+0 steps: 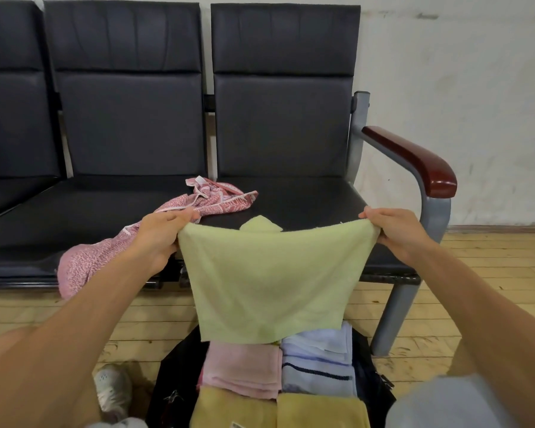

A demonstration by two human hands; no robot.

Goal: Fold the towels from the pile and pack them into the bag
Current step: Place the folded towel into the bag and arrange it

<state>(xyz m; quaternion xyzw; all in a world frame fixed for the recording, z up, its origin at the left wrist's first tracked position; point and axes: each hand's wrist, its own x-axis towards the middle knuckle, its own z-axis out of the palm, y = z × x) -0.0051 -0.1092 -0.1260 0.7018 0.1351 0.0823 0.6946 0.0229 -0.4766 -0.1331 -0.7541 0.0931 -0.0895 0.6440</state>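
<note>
A light green towel (271, 279) hangs stretched in the air between my hands, above the bag. My left hand (161, 234) grips its upper left corner and my right hand (396, 231) grips its upper right corner. Below it the black bag (179, 375) stands open on the floor. In it lie a folded pink towel (243, 369), a folded white and blue towel (320, 366) and two folded yellow towels (235, 409). A crumpled pink patterned towel (87, 264) lies on the bench seat to the left, partly hidden by my left arm.
The black bench seats (291, 199) run along a white wall. A metal frame with a dark red armrest (414, 159) ends the bench on the right. The floor is pale wood planks (491, 273). A white shoe (113, 387) is left of the bag.
</note>
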